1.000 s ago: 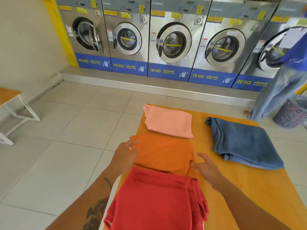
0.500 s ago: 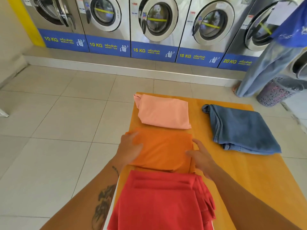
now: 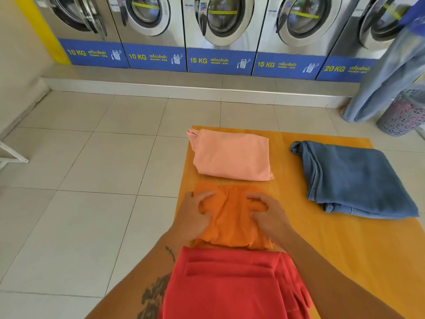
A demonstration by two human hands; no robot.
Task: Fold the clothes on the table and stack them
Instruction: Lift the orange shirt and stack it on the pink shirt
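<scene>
On the orange table lie several folded garments in a row: a pink one farthest away, an orange one in the middle, a red one nearest me. Folded blue jeans rest at the right. My left hand grips the orange garment's left side, fingers curled into the cloth. My right hand grips its right side the same way. The cloth bunches up between both hands.
A row of steel washing machines lines the far wall behind a raised step. A person in blue jeans stands at the far right beside a purple laundry basket. A white bench leg shows at the left. Tiled floor surrounds the table.
Both hands moved inward from the orange garment's sides and closed on it, bunching the cloth. The view tilted further down.
</scene>
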